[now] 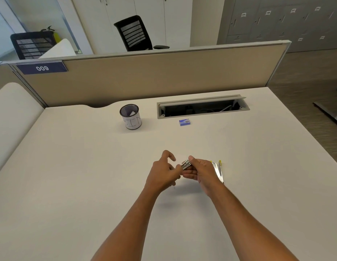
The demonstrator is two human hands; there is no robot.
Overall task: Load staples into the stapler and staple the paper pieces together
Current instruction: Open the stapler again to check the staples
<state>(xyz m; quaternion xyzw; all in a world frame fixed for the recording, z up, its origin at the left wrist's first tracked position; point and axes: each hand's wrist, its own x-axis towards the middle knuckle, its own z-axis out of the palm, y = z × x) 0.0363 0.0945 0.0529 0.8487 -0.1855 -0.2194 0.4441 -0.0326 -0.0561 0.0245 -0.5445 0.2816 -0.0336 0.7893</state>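
My right hand [198, 171] grips a small silver stapler [186, 164] above the middle of the white desk [88, 166]; its metal front end sticks out past my thumb. The stapler's opened silver arm with yellow tips [218, 171] shows behind that hand. My left hand [164, 171] is right beside the stapler's front, fingers curled, fingertips touching or nearly touching the metal; whether it pinches staples is hidden. A small blue staple box [185, 122] lies farther back on the desk. No paper pieces are visible.
A mesh pen cup [130, 116] wrapped in white paper stands at the back left. An open cable tray [202, 107] is set into the desk behind the staple box. A beige partition [163, 72] closes the far edge.
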